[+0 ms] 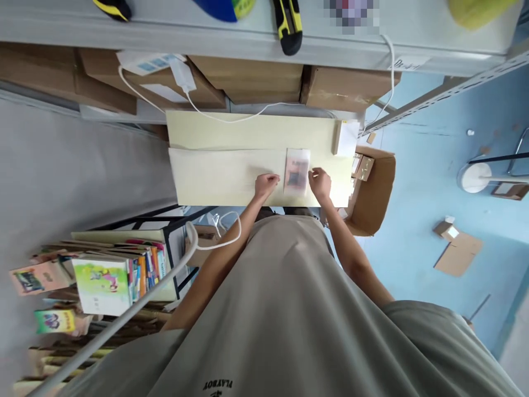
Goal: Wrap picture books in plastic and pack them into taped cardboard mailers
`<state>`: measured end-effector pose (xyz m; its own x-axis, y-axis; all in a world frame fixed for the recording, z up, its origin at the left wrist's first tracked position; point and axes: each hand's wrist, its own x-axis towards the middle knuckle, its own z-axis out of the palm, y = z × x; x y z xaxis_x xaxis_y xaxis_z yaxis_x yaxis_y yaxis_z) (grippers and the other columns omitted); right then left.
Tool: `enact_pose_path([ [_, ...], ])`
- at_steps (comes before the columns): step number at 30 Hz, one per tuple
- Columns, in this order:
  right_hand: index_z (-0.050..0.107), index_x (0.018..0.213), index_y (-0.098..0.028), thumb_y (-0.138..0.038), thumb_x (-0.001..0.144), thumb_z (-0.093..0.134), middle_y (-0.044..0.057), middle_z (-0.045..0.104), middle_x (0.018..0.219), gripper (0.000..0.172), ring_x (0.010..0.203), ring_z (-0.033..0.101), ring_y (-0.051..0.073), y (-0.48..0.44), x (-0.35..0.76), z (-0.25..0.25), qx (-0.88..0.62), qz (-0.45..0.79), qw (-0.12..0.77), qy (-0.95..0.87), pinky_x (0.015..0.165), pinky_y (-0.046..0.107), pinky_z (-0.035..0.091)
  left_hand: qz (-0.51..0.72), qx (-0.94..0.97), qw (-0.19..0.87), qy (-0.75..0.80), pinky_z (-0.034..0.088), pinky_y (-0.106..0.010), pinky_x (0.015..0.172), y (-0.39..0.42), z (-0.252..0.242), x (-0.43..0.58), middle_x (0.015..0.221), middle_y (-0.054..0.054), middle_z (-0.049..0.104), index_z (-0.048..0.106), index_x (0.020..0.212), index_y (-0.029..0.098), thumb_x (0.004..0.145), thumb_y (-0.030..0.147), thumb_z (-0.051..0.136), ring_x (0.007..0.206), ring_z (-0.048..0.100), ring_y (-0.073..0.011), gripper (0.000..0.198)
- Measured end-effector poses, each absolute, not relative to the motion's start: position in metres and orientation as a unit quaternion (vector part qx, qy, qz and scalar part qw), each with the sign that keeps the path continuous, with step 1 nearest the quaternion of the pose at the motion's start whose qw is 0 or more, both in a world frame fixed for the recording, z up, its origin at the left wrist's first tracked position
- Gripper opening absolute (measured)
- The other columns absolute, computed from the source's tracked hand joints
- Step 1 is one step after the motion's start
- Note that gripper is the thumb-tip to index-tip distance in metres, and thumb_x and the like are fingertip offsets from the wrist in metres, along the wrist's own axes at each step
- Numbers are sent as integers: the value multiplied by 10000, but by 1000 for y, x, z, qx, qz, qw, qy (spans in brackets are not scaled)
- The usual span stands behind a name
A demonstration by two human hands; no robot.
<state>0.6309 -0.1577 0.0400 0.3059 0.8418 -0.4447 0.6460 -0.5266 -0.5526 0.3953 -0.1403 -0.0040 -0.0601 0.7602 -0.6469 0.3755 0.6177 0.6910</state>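
Note:
A small flat packet, translucent white with a reddish picture showing through, lies on a pale cream table in front of me. My left hand rests just left of the packet with its fingers curled, touching its left edge. On the packet's right edge my right hand sits with the fingers bent together. What the fingers pinch is too small to make out.
A stack of white slips sits at the table's far right. An open cardboard box stands right of the table. Colourful books are piled at the left. Cardboard boxes and a yellow utility knife fill the shelf ahead. A white cable crosses the table.

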Motion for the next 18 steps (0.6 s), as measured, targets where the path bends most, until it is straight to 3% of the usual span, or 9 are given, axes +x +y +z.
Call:
enact_pose_path([
  [4, 728, 1352, -136, -358, 1114, 628, 240, 849, 1356, 341, 1258, 833, 353, -172, 635, 3, -804, 420, 72, -414, 1130, 468, 607, 134, 427, 536, 716, 653, -356, 1024, -143, -23, 406, 1118, -104, 907, 881, 940, 211, 913, 190, 687, 1053, 864, -264, 196],
  [7, 719, 1299, -168, -416, 1100, 661, 226, 855, 1321, 323, 1275, 821, 365, -161, 629, -6, -806, 430, 76, -400, 1114, 464, 607, 124, 463, 525, 703, 622, -386, 1154, -142, -28, 415, 1249, -108, 898, 896, 1078, 206, 902, 157, 684, 1212, 842, -279, 280],
  [11, 645, 1047, -252, -439, 1066, 707, 140, 844, 1076, 199, 1085, 802, 338, -150, 624, -15, -799, 446, 92, -393, 988, 424, 605, 135, 471, 550, 676, 630, -424, 1165, -146, -28, 428, 1291, -131, 887, 895, 1100, 193, 944, 221, 712, 1207, 840, -302, 242],
  [14, 499, 863, -303, -417, 1056, 693, 54, 738, 894, 297, 881, 689, 272, -151, 629, -16, -777, 453, 121, -421, 880, 387, 564, 159, 445, 569, 673, 636, -416, 1143, -152, -25, 435, 1232, -138, 895, 887, 1013, 187, 926, 215, 733, 1184, 845, -302, 179],
  [18, 420, 817, -314, -420, 1029, 668, 5, 621, 840, 343, 815, 565, 229, -160, 649, -6, -764, 430, 181, -445, 859, 374, 533, 222, 380, 587, 679, 669, -371, 1008, -155, -11, 442, 1032, -104, 898, 865, 921, 198, 904, 285, 767, 1049, 846, -268, 132],
])
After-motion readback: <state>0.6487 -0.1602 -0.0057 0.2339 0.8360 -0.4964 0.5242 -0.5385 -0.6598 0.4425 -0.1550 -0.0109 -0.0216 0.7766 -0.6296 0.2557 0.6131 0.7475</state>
